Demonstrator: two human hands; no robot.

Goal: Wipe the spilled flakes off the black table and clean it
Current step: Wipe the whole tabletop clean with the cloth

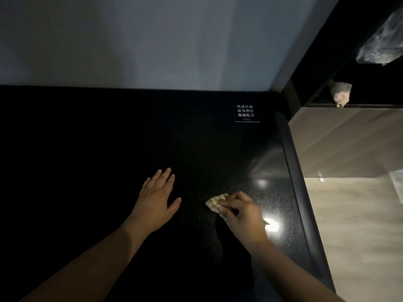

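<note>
The glossy black table (109,149) fills most of my view. It is smooth and mirror-like, throwing back bright lamp glare near its right edge. Fine pale specks (189,194) show on it between the two hands. They are too small for me to say they are the flakes, and the dark left half hides whatever lies there.

A small beige folded cloth with a woven, gridded texture (216,202) lies pressed to the tabletop on the right side. The right hand (242,216) pinches it with curled fingers, so only the far corner shows. The left hand (156,203) lies just beside it, flat on the surface with its fingers straight and spread, holding nothing.

My worry is pressure. A small black sign with white Chinese lettering (246,112) near the back right corner warns that the top is glass and should not be pressed hard, and leaning on that flat palm could stress it. The cloth is small, so I judge it may smear or scatter specks rather than gather them. The table's raised black rim (294,171) could trap them, or a sweep could send them onto the pale wood-grain surface (349,214) beyond.

A plain grey wall (152,40) stands behind. A crinkled clear plastic bag (381,44) sits up on the right.
</note>
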